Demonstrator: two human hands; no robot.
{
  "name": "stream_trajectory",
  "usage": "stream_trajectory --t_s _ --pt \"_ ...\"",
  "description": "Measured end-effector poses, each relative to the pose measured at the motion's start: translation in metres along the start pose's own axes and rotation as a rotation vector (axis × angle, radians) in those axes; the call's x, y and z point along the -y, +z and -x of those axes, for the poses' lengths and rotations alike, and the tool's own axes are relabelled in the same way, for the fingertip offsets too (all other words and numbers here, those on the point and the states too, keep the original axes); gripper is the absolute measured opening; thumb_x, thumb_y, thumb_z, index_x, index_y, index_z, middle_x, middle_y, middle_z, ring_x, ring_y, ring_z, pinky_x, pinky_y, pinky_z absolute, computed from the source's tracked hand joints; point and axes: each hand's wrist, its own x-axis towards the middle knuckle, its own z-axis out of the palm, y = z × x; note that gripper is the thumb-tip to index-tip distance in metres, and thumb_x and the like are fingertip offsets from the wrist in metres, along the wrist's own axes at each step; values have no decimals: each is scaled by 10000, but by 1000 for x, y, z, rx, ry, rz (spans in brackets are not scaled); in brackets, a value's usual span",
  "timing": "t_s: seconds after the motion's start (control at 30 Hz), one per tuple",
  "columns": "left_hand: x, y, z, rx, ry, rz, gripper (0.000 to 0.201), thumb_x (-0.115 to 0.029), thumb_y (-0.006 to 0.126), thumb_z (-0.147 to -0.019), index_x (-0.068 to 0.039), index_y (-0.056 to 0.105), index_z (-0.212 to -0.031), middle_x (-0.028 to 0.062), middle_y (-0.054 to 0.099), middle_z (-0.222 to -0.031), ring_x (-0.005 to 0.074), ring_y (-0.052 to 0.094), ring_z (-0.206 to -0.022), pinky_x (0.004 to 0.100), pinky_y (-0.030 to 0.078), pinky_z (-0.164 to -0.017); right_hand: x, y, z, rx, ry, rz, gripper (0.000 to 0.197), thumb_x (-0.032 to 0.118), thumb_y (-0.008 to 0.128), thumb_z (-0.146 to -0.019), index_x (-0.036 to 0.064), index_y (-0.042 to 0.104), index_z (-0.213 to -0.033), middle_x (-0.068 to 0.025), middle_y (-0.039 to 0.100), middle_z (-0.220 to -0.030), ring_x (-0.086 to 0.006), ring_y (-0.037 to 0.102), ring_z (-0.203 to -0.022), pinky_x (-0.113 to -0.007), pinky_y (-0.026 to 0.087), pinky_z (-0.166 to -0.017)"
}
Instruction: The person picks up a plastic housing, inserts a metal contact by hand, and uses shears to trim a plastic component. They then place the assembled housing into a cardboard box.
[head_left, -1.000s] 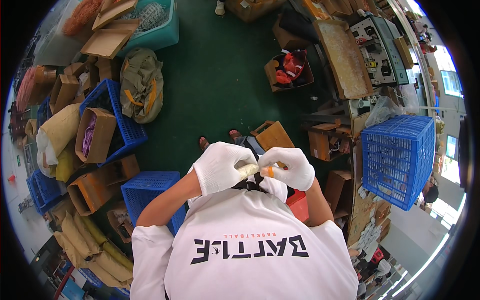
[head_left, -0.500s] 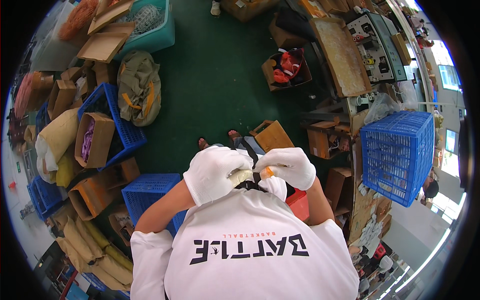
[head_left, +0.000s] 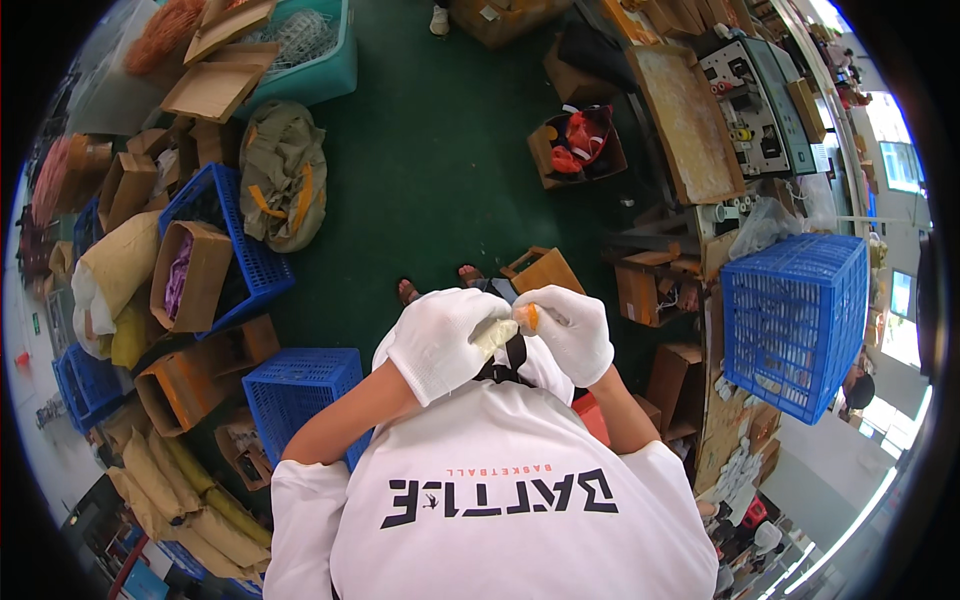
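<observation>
At chest ht., btwn. white shirt [head_left: 480, 550] & green floor [head_left: 430, 190]: pr. of hands, white knit gloves.

1. L. hand [head_left: 440, 338]: curled, fingers bent in toward thumb. Cream-coloured patch [head_left: 492, 338] at thumb side; cover or held pc., can't tell.
2. R. hand [head_left: 572, 335]: curled, thumb & forefinger drawn tog. as in a pinch. Orange patch [head_left: 530, 319] at tip; band or held pc., can't tell.
3. Work pc.: if any, btwn. the two sets of fingertips, nr. black strap [head_left: 516, 352]; hidden by gloves. Tips v. close; contact unclear.
4. Step in hand (judged): close two-handed fingertip work on sthg. small. Next move calls for steady L. hold, fine R. fingertip control, tips kept in line.

Surrounds:
- L.-side blue crate [head_left: 303, 385], nr. L. forearm.
- R.-side blue crate [head_left: 795, 320], by worktop [head_left: 725, 440].
- Red container [head_left: 590, 420], nr. R. forearm, part hidden.
- Cdbd. box [head_left: 542, 155] w/ red items [head_left: 578, 140], on floor ahead.
- Khaki bag [head_left: 285, 180], ahead L.
- Teal tub [head_left: 335, 75], far L., wire-like contents.
- Machine w/ pale panel [head_left: 755, 115], far R.
</observation>
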Motion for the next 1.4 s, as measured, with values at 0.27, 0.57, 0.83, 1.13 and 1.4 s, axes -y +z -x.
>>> stream_trajectory --t_s 0.27,0.57,0.83,1.13,1.4 --pt "3 7 0 -25 3 -2 113 -168 710 -789 -79 690 -855 50 633 -716 228 603 -626 327 474 -591 1 5 -2 -21 -74 127 134 13 670 -823 21 678 -957 -101 665 -809 -160 628 -681 -258 500 -640" --pt "0 8 -7 -16 57 -67 111 -180 704 -800 -83 684 -848 55 641 -737 225 618 -673 315 483 -642 -3 7 0 -148 -100 139 121 -38 627 -824 6 663 -931 -102 658 -789 -165 643 -687 -252 502 -650" --pt "14 3 -6 187 -314 1091 274 -232 701 -857 4 662 -991 46 683 -861 127 653 -804 268 514 -759 -1 2 1 -82 89 -270 94 -21 556 -896 -44 634 -943 -74 654 -784 -105 607 -661 -230 487 -625" --pt "-6 7 -8 -47 -96 170 426 -200 795 -726 -66 621 -1091 99 639 -951 233 644 -839 323 513 -756 -22 4 2 -245 30 -9 99 -57 575 -859 -14 630 -929 -52 651 -785 -100 604 -678 -227 500 -663" --pt "-14 14 -6 -385 208 -398 435 -213 822 -616 -180 650 -1015 4 553 -1039 220 542 -1014 356 446 -867 -6 9 -3 -262 22 -190 264 -143 481 -798 -27 657 -956 -88 684 -895 -127 638 -782 -239 508 -753"
